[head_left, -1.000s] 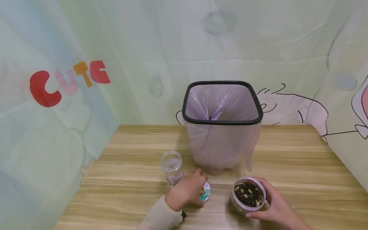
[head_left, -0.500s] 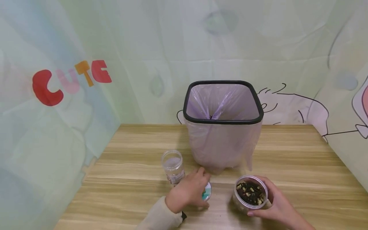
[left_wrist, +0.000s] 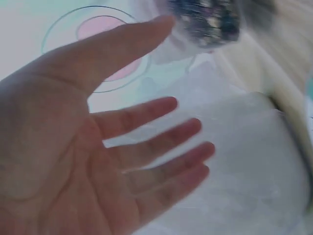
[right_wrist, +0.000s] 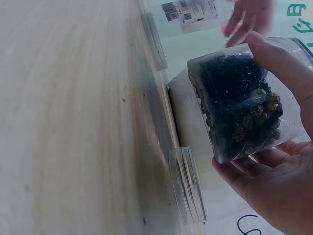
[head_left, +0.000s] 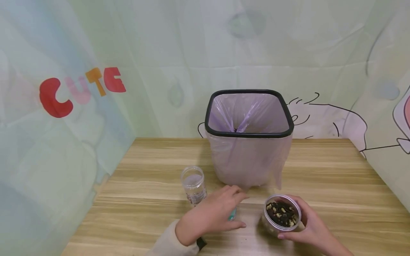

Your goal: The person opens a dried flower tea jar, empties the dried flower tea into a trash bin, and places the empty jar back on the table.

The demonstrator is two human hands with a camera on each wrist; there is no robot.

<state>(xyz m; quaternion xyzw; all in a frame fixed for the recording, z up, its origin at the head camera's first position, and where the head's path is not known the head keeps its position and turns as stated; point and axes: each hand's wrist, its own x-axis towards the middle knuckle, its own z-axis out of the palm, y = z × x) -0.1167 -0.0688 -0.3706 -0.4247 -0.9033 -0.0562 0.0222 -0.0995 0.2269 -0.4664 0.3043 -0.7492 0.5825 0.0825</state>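
Note:
A clear plastic jar (head_left: pixel 272 222) with dark, dried, tea-like bits and pale pieces is gripped by my right hand (head_left: pixel 309 227). In the right wrist view, thumb and fingers wrap around this jar (right_wrist: pixel 234 105), seemingly raised off the table. My left hand (head_left: pixel 211 213) is spread and holds nothing; its palm and parted fingers (left_wrist: pixel 161 156) show in the left wrist view. Under it lies a round lid with a teal print (head_left: pixel 232 214), mostly hidden. Just behind the hand stands a clear jar (head_left: pixel 193 183) with a printed label and no lid.
A bin (head_left: pixel 250 163) lined with a translucent purple bag and ringed by a black rim (head_left: pixel 250 135) stands at the back centre. A clear ridged lid (right_wrist: pixel 187 186) shows in the right wrist view. Below is a wood-grain table (head_left: pixel 153 199); printed cloth (head_left: pixel 160 71) hangs behind.
My left hand has moved slightly right and its fingers have spread, covering more of the printed lid. My right hand and its jar have shifted slightly right in view.

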